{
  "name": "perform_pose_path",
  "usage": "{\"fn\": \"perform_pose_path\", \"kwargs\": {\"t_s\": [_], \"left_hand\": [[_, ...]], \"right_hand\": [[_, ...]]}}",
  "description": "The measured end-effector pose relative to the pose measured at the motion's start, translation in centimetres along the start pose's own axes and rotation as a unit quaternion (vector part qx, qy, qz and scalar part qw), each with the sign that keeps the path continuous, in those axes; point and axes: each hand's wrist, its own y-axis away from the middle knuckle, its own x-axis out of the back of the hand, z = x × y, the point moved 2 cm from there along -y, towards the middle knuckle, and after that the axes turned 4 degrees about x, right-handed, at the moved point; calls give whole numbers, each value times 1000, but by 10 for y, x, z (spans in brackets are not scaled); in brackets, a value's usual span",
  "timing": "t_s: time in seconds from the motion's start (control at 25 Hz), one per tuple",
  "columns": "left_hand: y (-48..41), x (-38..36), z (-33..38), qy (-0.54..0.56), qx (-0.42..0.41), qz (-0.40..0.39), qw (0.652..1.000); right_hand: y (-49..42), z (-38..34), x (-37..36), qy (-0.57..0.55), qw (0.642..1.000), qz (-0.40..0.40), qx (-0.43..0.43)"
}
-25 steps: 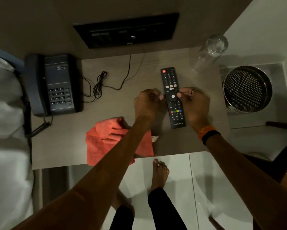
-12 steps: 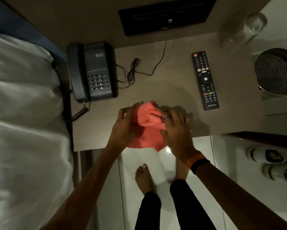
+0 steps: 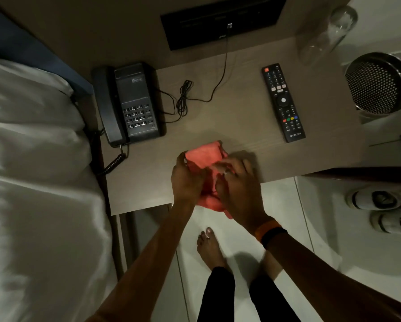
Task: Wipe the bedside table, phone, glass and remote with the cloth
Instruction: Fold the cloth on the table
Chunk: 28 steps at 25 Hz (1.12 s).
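White bed (image 3: 32, 182) with rumpled sheets fills the left side, dark blue headboard (image 3: 20, 49) above it. A black wall panel (image 3: 218, 22) sits at the top with a thin black cable (image 3: 222, 66) plugged in, running down to a bundled coil (image 3: 183, 98). At the right is a perforated metal bin (image 3: 378, 84) (waste basket, looks like), and lower down a pair of white slippers (image 3: 380, 210) on the pale tiled floor (image 3: 322, 252).

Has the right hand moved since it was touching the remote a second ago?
Yes. The right hand has left the remote and gone left, toward the phone side, now gripping the cloth at the table's front edge.
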Motion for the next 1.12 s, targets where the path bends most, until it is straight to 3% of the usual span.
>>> {"fn": "perform_pose_path", "kwargs": {"t_s": [0.08,0.16,0.24,0.32,0.48,0.56,0.64,0.72,0.8,0.92,0.96,1.0,1.08,1.12], "left_hand": [[5,-9,1,1,23,9,1000],[15,-13,8,56,13,-9,998],[30,-25,21,108,-27,-50,992],[57,-42,47,148,-69,-87,983],[134,-109,113,171,-94,-200,960],[175,-153,137,176,-87,-274,941],[214,-203,151,158,-78,-337,925],[257,-261,158,131,-76,-386,910],[275,-299,156,92,-109,-385,912],[312,-354,142,-58,-158,-381,909],[320,-367,134,-149,-231,-340,899],[327,-374,130,-263,-343,-257,864],[329,-389,114,-411,-565,-146,701],[324,-396,106,-432,-626,-164,628]], "right_hand": [[-2,3,-9,-10,999,-14,-42],[-5,9,-9,-105,992,2,-73],[-1,16,11,-239,965,37,-104],[13,22,43,-275,950,100,-112],[58,54,137,-214,934,249,-142],[86,80,190,-242,910,300,-153],[122,113,240,-193,906,332,-179],[170,154,285,-133,900,344,-231],[203,181,300,-72,906,326,-260],[264,224,313,30,903,298,-309],[281,237,310,70,902,275,-326],[297,248,302,116,898,236,-352],[318,262,277,177,892,139,-393],[324,266,266,181,896,111,-391]]}}
